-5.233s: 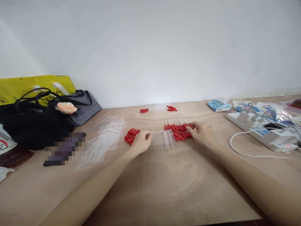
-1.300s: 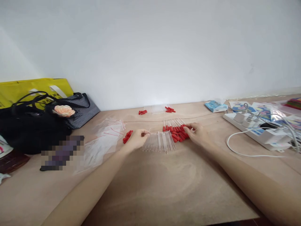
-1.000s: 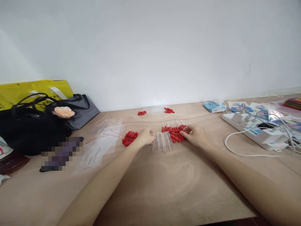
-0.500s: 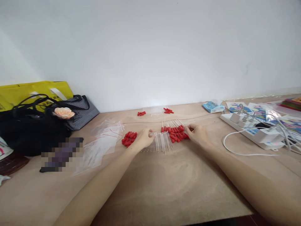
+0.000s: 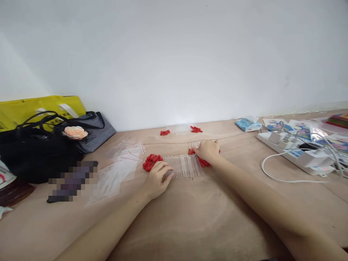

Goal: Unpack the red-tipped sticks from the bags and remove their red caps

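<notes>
In the middle of the table lies a row of clear glass dropper tubes placed side by side. My left hand rests at the row's left end, fingers stretched out and thumb apart, touching the nearest tubes. Just behind its fingers sits a pile of red rubber bulbs. My right hand is over the right-hand group of red bulbs, back of the hand up; its fingertips are hidden. Behind it, more glass tubes with red bulbs at their near ends, droppers, stick out toward the wall.
Clear zip bags lie left of the tubes. At the back are two small red bulb piles and a clear bag. A power strip with cables and a blue packet lie right; a black bag stands left.
My left hand has come off the top of the tubes to their near left end. My right hand has shifted left over the red bulbs. The view has tilted slightly.
</notes>
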A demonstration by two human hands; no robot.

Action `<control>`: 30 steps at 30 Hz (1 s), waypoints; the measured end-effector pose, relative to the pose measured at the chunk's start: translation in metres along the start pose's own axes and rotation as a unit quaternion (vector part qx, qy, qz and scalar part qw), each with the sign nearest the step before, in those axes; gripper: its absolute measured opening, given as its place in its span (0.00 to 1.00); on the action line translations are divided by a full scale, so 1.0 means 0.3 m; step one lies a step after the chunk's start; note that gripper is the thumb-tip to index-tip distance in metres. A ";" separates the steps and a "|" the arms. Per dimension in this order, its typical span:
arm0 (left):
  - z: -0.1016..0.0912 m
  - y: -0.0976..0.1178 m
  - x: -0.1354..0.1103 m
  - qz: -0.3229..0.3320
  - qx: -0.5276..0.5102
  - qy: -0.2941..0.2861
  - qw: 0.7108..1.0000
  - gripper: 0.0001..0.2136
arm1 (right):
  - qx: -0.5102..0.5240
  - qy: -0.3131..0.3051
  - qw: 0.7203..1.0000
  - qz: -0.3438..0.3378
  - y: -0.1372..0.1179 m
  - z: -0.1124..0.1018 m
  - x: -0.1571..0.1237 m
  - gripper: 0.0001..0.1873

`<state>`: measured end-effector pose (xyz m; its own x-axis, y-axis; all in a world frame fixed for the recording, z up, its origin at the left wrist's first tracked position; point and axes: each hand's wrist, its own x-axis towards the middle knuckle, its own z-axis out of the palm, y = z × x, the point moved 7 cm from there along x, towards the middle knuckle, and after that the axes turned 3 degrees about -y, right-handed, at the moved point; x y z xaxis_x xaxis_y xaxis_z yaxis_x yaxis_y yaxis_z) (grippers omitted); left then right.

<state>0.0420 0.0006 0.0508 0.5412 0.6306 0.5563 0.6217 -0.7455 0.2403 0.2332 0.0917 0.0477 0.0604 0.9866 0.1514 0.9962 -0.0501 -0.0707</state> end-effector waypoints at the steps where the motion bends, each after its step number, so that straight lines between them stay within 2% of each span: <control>1: -0.001 0.004 0.002 0.003 -0.003 0.001 1.000 0.04 | -0.006 -0.001 1.000 0.003 -0.008 0.006 0.008 0.19; 6: -0.002 0.008 0.002 0.007 0.002 0.001 1.000 0.04 | -0.012 0.003 1.000 0.007 -0.022 0.016 0.011 0.12; 8: 0.002 0.005 0.000 0.007 0.008 -0.004 1.000 0.04 | -0.013 0.013 1.000 0.005 -0.016 -0.003 0.000 0.13; 11: 0.008 0.003 -0.003 0.009 0.020 -0.012 1.000 0.08 | 0.012 0.069 0.997 -0.023 0.004 -0.057 -0.034 0.15; 14: 0.008 0.001 -0.006 0.006 0.036 -0.006 0.999 0.19 | 0.071 0.141 0.982 -0.108 0.018 -0.095 -0.103 0.15; 16: 0.002 -0.001 -0.007 -0.001 0.050 0.012 0.999 0.26 | 0.106 0.175 0.961 -0.185 0.013 -0.094 -0.164 0.13; 19: -0.008 0.001 -0.009 -0.005 0.075 0.039 0.996 0.30 | 0.142 0.221 0.925 -0.274 -0.008 -0.071 -0.255 0.10; 24: 0.009 0.050 -0.008 0.046 0.167 0.013 0.985 0.22 | 0.155 0.262 0.886 -0.350 -0.079 -0.046 -0.349 0.10; 30: 0.037 0.125 -0.002 0.125 0.205 0.003 0.971 0.14 | 0.144 0.290 0.862 -0.389 -0.122 -0.052 -0.399 0.09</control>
<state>0.0714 -0.0253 0.0506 0.7019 0.4384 0.5614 0.6445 -0.7264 -0.2387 0.1904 -0.0269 0.0476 -0.5161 0.4563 0.7249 0.6972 0.7154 0.0461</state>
